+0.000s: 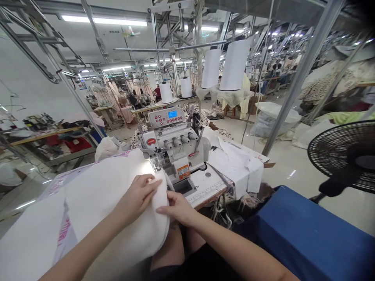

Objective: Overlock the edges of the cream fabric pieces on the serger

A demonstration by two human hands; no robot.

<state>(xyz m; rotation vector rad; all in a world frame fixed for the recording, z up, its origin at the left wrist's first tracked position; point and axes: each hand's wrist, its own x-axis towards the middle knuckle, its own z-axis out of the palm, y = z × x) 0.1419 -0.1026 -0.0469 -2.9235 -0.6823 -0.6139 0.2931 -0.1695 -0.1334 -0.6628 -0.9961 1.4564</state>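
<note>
Steadily, white fabric (96,187) is held at an overlock sewing machine (184,144), its edge gathered beneath two bare hands. The fingers of the left hand (139,197) are laid nearly straight and close together on top of the fabric; whether any of it is gripped under them cannot be told. By the right hand (180,208), just beside, the folded edge is pinched, with the thumb set on top and the gap closed down to the cloth. Just beyond the left fingers, the needle area (157,166) is lit by a small lamp. To the left of the fingers the fabric is spread widely, and below them it is draped toward the lap. Farther beyond them, a control panel (165,117) is mounted on the machine. To their right, the table (209,191) is marked with a ruler scale, and farther right a blue box (313,230) is placed near a black fan (342,156).
</note>
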